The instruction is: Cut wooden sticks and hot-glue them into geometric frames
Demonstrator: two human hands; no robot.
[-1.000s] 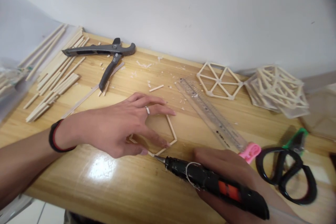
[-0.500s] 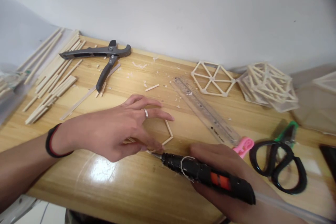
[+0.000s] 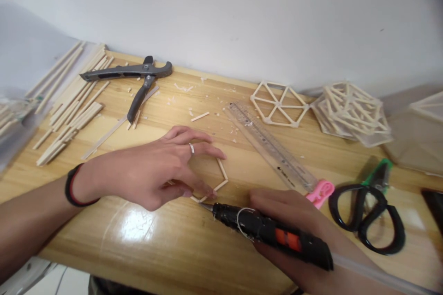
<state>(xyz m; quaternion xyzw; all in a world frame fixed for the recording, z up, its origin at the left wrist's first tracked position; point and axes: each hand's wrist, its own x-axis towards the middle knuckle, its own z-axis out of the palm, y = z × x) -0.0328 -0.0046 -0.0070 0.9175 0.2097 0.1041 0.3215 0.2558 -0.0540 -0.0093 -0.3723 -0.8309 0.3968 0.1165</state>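
Glue gun [image 3: 270,233] sits in the right hand [image 3: 287,207], over the near part of the table [image 3: 173,258]. Its pointy tip [image 3: 207,207] is at the near corner of a stick ring [image 3: 220,185], just beside the thumb and pointer finger of the left hand [image 3: 155,170]. If the tip is hot, a small slip could burn them. A hard push could bend the corner, because the sticks look thin and light. A sticky fingertip might also pull the ring out of shape.

The right hand's fingers are wrapped around the gun, but most of their tips are hidden. The left hand's thumb and pointer are a little apart and seem to press on the sticks by that corner. The other fingers are spread, and one reaches to the far side. The ring lies flat on the table, partly hidden under this hand.

Over to the right are black scissors [image 3: 374,215] and a pink clip [image 3: 323,191] by a clear ruler [image 3: 270,145]. Farther off, a grey cutter [image 3: 121,72] lies by a stick pile [image 3: 79,110]. A stick wheel [image 3: 278,104] lies near the wall [image 3: 221,18].
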